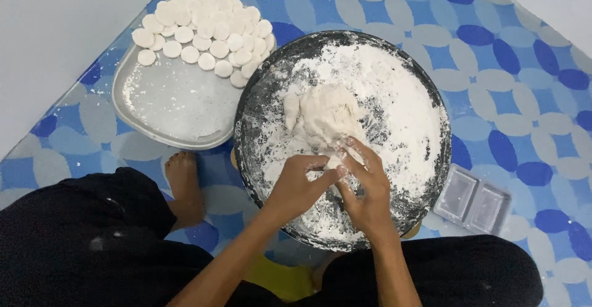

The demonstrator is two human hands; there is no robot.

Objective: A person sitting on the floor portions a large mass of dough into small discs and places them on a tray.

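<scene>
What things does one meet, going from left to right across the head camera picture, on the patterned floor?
Bare foot → grey tray with white dough discs → dark round pan of flour, where left hand and right hand pinch the dough lump → clear plastic container.

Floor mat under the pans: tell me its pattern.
Overlapping circles in light and dark blue with grey, on the floor mat; head view.

Lump of white dough (324, 117) blocks centre of round dark floured pan (431, 97); pan's far and right floured edge free. Grey metal tray (176, 100): near half bare, far edge crowded with white dough discs (206, 26). Clear plastic container (473, 200) lies off pan's right edge.
</scene>
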